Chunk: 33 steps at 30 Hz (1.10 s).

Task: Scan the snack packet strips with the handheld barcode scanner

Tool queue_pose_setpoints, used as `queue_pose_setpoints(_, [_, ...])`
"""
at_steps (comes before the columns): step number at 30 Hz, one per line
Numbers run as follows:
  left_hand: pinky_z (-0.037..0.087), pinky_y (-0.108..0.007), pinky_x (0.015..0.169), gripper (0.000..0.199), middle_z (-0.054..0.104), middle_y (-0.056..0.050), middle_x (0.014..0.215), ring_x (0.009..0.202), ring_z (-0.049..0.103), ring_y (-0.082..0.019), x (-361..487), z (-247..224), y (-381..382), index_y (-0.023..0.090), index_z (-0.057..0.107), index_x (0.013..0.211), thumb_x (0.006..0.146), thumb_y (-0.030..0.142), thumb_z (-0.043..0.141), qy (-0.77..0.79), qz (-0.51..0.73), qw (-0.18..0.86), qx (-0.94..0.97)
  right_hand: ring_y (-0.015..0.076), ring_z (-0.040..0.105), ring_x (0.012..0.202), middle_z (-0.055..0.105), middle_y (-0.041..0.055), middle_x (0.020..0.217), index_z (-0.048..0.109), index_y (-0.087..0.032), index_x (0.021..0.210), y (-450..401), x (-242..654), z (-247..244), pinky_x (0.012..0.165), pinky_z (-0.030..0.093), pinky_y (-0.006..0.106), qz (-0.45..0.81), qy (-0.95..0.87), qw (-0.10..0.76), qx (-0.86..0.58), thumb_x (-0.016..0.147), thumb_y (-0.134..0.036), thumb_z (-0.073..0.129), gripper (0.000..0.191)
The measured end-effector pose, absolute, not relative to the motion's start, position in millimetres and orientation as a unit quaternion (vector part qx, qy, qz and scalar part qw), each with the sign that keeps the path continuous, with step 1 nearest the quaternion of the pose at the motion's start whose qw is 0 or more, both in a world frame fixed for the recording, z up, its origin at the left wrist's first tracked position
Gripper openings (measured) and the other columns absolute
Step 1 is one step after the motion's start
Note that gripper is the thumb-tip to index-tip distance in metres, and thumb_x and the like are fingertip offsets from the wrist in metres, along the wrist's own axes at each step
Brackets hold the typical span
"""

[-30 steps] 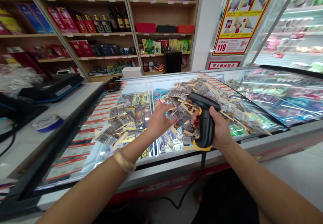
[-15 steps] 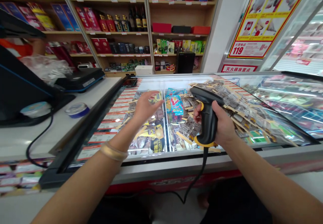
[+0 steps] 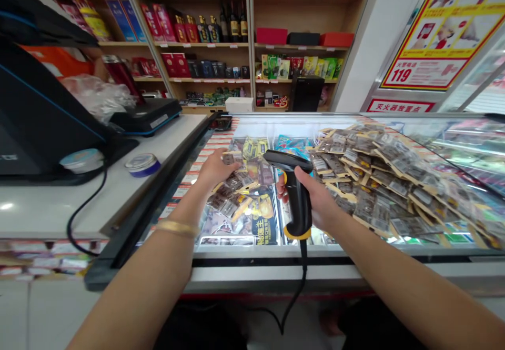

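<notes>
Both forearms are bare with no sleeves in view, the left hand (image 3: 215, 170) and right hand (image 3: 319, 201) are ungloved, and a smooth gold-coloured bangle (image 3: 176, 228) circles the left wrist.

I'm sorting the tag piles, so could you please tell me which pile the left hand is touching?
The left hand touches the smaller pile, left of the scanner; the larger pile lies right, untouched.
</notes>
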<state>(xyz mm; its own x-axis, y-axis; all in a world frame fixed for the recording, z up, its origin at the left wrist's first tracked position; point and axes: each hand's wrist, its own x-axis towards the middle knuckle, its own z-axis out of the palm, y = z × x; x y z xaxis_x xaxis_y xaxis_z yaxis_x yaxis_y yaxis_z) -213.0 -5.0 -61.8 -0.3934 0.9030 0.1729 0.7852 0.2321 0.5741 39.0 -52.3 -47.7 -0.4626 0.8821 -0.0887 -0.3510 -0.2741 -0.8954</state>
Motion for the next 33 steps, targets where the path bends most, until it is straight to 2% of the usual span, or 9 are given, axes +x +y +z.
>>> queue_pose_setpoints(3, [0.046, -0.027, 0.066, 0.039, 0.071, -0.002, 0.081, 0.072, 0.064, -0.018, -215, -64, -4, 0.021, 0.071, 0.109, 0.071, 0.032, 0.066, 0.731, 0.378, 0.102, 0.559, 0.0131, 0.056, 0.061, 0.064, 0.0023, 0.069, 0.066, -0.017, 0.069, -56, 41, -47, 0.057, 0.043, 0.026, 0.741, -0.443, 0.401, -0.308, 0.059, -0.063, 0.080, 0.049])
queue_pose_setpoints(5, [0.043, -0.025, 0.061, 0.030, 0.068, -0.001, 0.075, 0.063, 0.057, -0.015, -215, -63, -4, 0.019, 0.074, 0.099, 0.074, 0.031, 0.061, 0.693, 0.441, 0.098, 0.562, 0.0137, 0.056, 0.062, 0.063, 0.0026, 0.068, 0.066, -0.017, 0.068, -59, 40, -46, 0.057, 0.043, 0.026, 0.743, -0.448, 0.391, -0.308, 0.057, -0.064, 0.081, 0.051])
queue_pose_setpoints(11, [0.037, -0.021, 0.054, 0.037, 0.069, -0.004, 0.087, 0.057, 0.049, -0.009, -198, -54, -13, 0.015, 0.072, 0.104, 0.074, 0.036, 0.063, 0.569, 0.577, 0.162, 0.564, 0.0140, 0.056, 0.062, 0.063, 0.0024, 0.066, 0.067, -0.016, 0.068, -60, 41, -50, 0.057, 0.043, 0.026, 0.738, -0.462, 0.388, -0.303, 0.056, -0.066, 0.081, 0.054])
queue_pose_setpoints(14, [0.032, -0.021, 0.050, 0.036, 0.068, -0.004, 0.087, 0.053, 0.045, -0.007, -189, -49, -21, 0.016, 0.072, 0.104, 0.075, 0.035, 0.063, 0.549, 0.575, 0.162, 0.585, 0.0134, 0.055, 0.062, 0.064, 0.0019, 0.067, 0.066, -0.016, 0.067, -59, 41, -50, 0.058, 0.043, 0.026, 0.733, -0.458, 0.397, -0.309, 0.055, -0.067, 0.081, 0.054])
queue_pose_setpoints(17, [0.028, -0.021, 0.047, 0.035, 0.064, -0.001, 0.078, 0.049, 0.039, -0.007, -184, -47, -27, 0.018, 0.072, 0.105, 0.077, 0.036, 0.060, 0.557, 0.547, 0.151, 0.607, 0.0135, 0.056, 0.062, 0.063, 0.0017, 0.065, 0.065, -0.017, 0.067, -58, 41, -50, 0.060, 0.044, 0.026, 0.730, -0.466, 0.394, -0.308, 0.058, -0.067, 0.079, 0.053])
queue_pose_setpoints(21, [0.031, -0.022, 0.049, 0.035, 0.062, 0.000, 0.073, 0.049, 0.040, -0.008, -183, -46, -30, 0.019, 0.071, 0.105, 0.078, 0.037, 0.059, 0.563, 0.528, 0.136, 0.622, 0.0138, 0.055, 0.060, 0.061, 0.0010, 0.060, 0.064, -0.017, 0.064, -56, 41, -51, 0.060, 0.044, 0.028, 0.726, -0.483, 0.390, -0.297, 0.063, -0.067, 0.076, 0.051])
queue_pose_setpoints(26, [0.034, -0.021, 0.050, 0.036, 0.063, -0.001, 0.073, 0.051, 0.043, -0.008, -182, -45, -31, 0.018, 0.071, 0.107, 0.078, 0.036, 0.058, 0.565, 0.527, 0.128, 0.622, 0.0135, 0.054, 0.061, 0.062, 0.0017, 0.063, 0.064, -0.017, 0.063, -56, 40, -49, 0.060, 0.045, 0.027, 0.733, -0.467, 0.387, -0.308, 0.056, -0.067, 0.080, 0.054])
queue_pose_setpoints(33, [0.036, -0.021, 0.051, 0.036, 0.070, -0.004, 0.090, 0.052, 0.043, -0.007, -180, -42, -32, 0.016, 0.072, 0.105, 0.078, 0.036, 0.058, 0.564, 0.522, 0.126, 0.627, 0.0136, 0.055, 0.062, 0.063, 0.0025, 0.065, 0.066, -0.016, 0.067, -54, 40, -53, 0.059, 0.043, 0.027, 0.739, -0.457, 0.383, -0.314, 0.059, -0.066, 0.079, 0.053])
